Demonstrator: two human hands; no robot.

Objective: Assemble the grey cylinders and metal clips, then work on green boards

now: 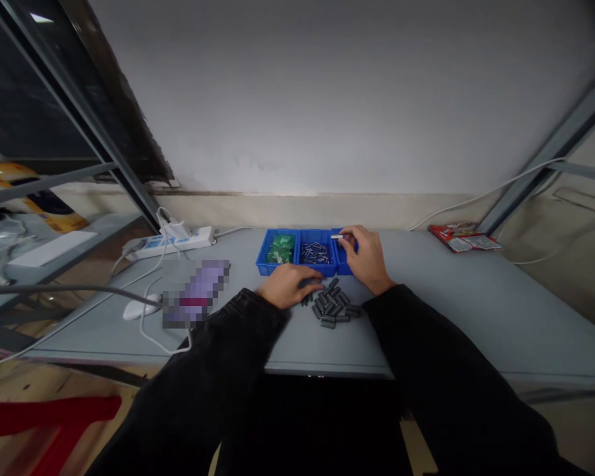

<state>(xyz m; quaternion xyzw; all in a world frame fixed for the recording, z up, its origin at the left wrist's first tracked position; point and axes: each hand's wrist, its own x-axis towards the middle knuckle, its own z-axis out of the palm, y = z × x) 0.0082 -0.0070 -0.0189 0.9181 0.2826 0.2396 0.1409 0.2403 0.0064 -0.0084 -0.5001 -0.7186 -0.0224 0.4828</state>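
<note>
My right hand (pixel 364 254) is over the right blue bin (pixel 344 266), its thumb and fingers pinching a small white-tipped piece (pixel 337 237). My left hand (pixel 290 284) is low in front of the left and middle bins, fingers bent toward the thumb; whatever may be between the fingertips is too small to name. A pile of dark grey cylinders (pixel 331 307) lies on the table just right of my left hand. Small metal pins (pixel 315 252) fill the middle blue bin (pixel 317 270). Green plastic material (pixel 281 248) is in the left blue bin (pixel 268 270).
At the left lie a white power strip (pixel 193 239) with cables, a white mouse (pixel 141 307) and a pixelated purple object (pixel 203 287). Red packets (pixel 463 238) rest at the back right. Metal frame posts stand on both sides, with a wall behind.
</note>
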